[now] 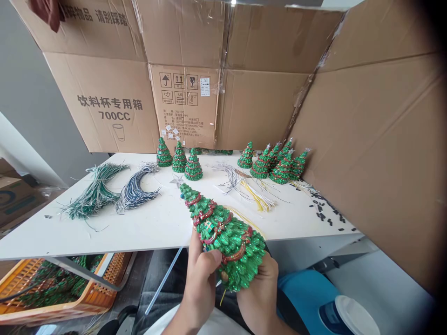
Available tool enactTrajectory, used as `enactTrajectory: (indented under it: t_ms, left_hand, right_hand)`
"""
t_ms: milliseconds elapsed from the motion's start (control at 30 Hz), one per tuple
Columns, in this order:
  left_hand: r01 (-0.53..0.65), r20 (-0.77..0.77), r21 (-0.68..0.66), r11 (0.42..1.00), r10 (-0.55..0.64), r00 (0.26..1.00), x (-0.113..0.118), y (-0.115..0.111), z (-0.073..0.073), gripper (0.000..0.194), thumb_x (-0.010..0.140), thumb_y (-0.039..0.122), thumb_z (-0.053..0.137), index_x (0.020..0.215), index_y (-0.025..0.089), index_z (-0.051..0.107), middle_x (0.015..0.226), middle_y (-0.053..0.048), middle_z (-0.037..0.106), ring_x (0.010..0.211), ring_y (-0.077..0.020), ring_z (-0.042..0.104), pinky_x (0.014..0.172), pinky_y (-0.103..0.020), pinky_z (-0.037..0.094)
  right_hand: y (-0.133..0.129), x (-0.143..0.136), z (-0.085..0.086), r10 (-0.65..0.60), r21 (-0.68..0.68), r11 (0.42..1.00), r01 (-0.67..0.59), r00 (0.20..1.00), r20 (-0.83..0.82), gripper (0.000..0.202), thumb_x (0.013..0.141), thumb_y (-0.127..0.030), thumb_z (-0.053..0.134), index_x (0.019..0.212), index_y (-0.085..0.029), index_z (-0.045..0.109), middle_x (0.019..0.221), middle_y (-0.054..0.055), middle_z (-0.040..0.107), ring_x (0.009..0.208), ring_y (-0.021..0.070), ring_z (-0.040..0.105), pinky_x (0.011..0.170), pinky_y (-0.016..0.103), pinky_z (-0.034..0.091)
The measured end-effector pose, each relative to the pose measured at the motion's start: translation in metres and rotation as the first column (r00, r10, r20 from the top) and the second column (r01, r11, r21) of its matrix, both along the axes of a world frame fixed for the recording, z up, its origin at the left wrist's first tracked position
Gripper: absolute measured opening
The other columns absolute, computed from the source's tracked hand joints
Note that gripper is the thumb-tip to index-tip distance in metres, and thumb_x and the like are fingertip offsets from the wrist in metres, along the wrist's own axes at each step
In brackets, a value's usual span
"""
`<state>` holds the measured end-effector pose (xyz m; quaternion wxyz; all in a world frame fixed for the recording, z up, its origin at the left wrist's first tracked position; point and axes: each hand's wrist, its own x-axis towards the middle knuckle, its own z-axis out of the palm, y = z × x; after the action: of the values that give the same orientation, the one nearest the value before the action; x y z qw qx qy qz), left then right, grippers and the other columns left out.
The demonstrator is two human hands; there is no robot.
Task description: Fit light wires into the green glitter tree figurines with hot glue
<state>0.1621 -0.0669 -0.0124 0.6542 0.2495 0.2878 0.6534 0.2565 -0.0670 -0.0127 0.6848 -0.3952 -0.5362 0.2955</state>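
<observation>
Fingers wrapped round it, your left hand (203, 270) and right hand (261, 286) grip a star-tipped tree (226, 232) at the six-o'clock edge of the bench (115, 237); starred trees (280, 172) at one o'clock appear finished, starless trees (179, 160) at eleven look undone.

Near: a tree figurine (226, 230), glittering green, banded by red garlands; its star (177, 180) looks silvery from here. Left: a wire bundle (94, 193), green tipped white; beside it, a second bundle (134, 191), dark blue streaked with white. Right: yellow wires (259, 200); scattered bits (320, 216), black. Far: brown cardboard (265, 107), black-printed toward the left. Near left: a slotted basket (56, 318), orange.
</observation>
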Motion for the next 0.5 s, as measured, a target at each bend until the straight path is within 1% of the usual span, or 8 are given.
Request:
enactTrajectory:
  t_ms: [100, 200, 333, 400, 500]
  left_hand:
    - [-0.018, -0.020, 0.014, 1.000, 0.018, 1.000, -0.003, 0.001, 0.001, 0.064, 0.082, 0.038, 0.083, 0.143, 0.024, 0.071, 0.130, -0.009, 0.080, 0.124, -0.0389, 0.071, 0.099, -0.047, 0.059]
    - [0.011, -0.033, 0.050, 0.999, -0.009, 0.999, -0.005, 0.003, 0.002, 0.061, 0.082, 0.038, 0.083, 0.140, 0.023, 0.073, 0.130, -0.009, 0.080, 0.123, -0.0388, 0.070, 0.099, -0.047, 0.058]
    - [0.016, -0.024, 0.050, 0.999, -0.015, 1.000, -0.007, 0.004, 0.002, 0.068, 0.082, 0.038, 0.082, 0.147, 0.024, 0.069, 0.130, -0.009, 0.079, 0.122, -0.0385, 0.072, 0.102, -0.048, 0.057]
    - [0.009, -0.027, 0.046, 0.999, -0.008, 1.000, -0.007, 0.004, 0.001, 0.071, 0.082, 0.038, 0.082, 0.150, 0.024, 0.067, 0.129, -0.009, 0.079, 0.120, -0.0387, 0.072, 0.100, -0.048, 0.057]
    - [0.020, -0.030, 0.058, 0.998, -0.018, 0.999, -0.008, 0.003, -0.001, 0.071, 0.083, 0.038, 0.081, 0.151, 0.024, 0.067, 0.127, -0.009, 0.080, 0.117, -0.0386, 0.073, 0.096, -0.048, 0.058]
  right_hand:
    - [0.002, 0.001, 0.000, 0.062, 0.010, 0.998, -0.062, 0.998, -0.004, 0.021, 0.091, -0.025, 0.092, 0.070, -0.024, 0.089, 0.056, -0.005, 0.069, 0.052, 0.0122, 0.053, 0.055, 0.022, 0.051]
    - [0.002, 0.001, 0.003, 0.095, 0.028, 0.995, -0.095, 0.995, 0.000, 0.019, 0.092, -0.024, 0.091, 0.074, -0.027, 0.091, 0.055, -0.005, 0.070, 0.049, 0.0120, 0.054, 0.056, 0.022, 0.054]
    - [0.001, 0.003, 0.008, 0.115, 0.038, 0.992, -0.117, 0.993, 0.037, 0.025, 0.093, -0.025, 0.091, 0.068, -0.027, 0.090, 0.055, -0.004, 0.072, 0.047, 0.0135, 0.056, 0.056, 0.025, 0.055]
    - [0.001, 0.004, 0.010, 0.137, 0.036, 0.990, -0.139, 0.990, 0.043, 0.031, 0.094, -0.025, 0.091, 0.063, -0.026, 0.087, 0.055, -0.003, 0.073, 0.048, 0.0148, 0.059, 0.057, 0.027, 0.055]
    - [0.002, 0.006, 0.011, 0.174, 0.038, 0.984, -0.175, 0.984, 0.040, 0.035, 0.094, -0.027, 0.092, 0.060, -0.026, 0.084, 0.056, -0.003, 0.074, 0.048, 0.0158, 0.061, 0.057, 0.028, 0.055]
